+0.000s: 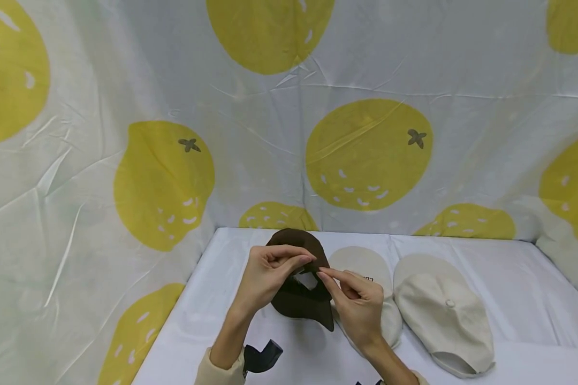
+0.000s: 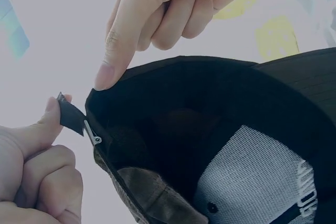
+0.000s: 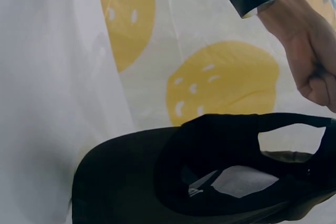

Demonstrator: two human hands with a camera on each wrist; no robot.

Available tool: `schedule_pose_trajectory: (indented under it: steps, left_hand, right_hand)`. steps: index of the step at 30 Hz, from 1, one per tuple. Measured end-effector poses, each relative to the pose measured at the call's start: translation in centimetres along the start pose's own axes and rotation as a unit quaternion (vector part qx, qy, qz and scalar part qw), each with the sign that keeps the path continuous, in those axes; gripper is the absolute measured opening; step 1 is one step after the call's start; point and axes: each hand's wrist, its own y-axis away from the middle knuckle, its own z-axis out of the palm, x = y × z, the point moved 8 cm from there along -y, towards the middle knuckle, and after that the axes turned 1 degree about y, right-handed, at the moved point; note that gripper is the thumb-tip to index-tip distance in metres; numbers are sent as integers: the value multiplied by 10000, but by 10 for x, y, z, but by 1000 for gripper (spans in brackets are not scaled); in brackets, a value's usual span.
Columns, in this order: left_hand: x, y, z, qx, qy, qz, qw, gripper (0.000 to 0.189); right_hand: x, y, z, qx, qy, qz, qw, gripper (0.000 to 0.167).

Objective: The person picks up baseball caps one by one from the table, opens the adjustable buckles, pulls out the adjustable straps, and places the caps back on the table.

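Observation:
A dark brown baseball cap (image 1: 296, 307) is held up in front of me, tilted, with its rear gap showing. With finger and thumb my left hand (image 1: 265, 275) pinches the end of the cap's dark adjustment strap (image 2: 72, 117), beside a small metal buckle (image 2: 93, 132). My right hand (image 1: 361, 307) pinches the cap's edge close by. From the left wrist view I see the cap's dark lining and a white mesh panel (image 2: 252, 179). The right wrist view shows the cap's brim (image 3: 121, 177) and the left hand (image 3: 320, 85); the right hand is out of that frame.
Behind and to the right of the brown cap, a beige cap (image 1: 358, 262) with dark lettering lies on the white-covered table (image 1: 188, 326). Another beige cap (image 1: 445, 310) lies farther right. Lemon-print cloth (image 1: 260, 128) hangs behind and at the sides.

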Motion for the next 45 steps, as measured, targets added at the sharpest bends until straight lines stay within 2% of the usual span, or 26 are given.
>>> schedule_pose_trajectory:
  steps: [14,22,39,41,45]
  left_hand:
    - [-9,7,-10,527,21,-17,9986,8]
    - [-10,15,-19,961,198,39,9952,7]
    - [-16,16,-21,1437,503,-25,9883,7]
    - [-16,17,-24,1497,662,-42,9865,7]
    - [-16,20,-36,1757,1215,53,9769,9]
  right_hand:
    - [1,-2,1,-42,36,-28,10000,30]
    - [0,-2,3,-84,33,1,10000,31]
    - [3,-1,0,-125,231,-92,9996,31]
    - [2,-1,0,-128,292,-88,9995,31]
    - [3,-1,-1,-94,328,-18,9994,31]
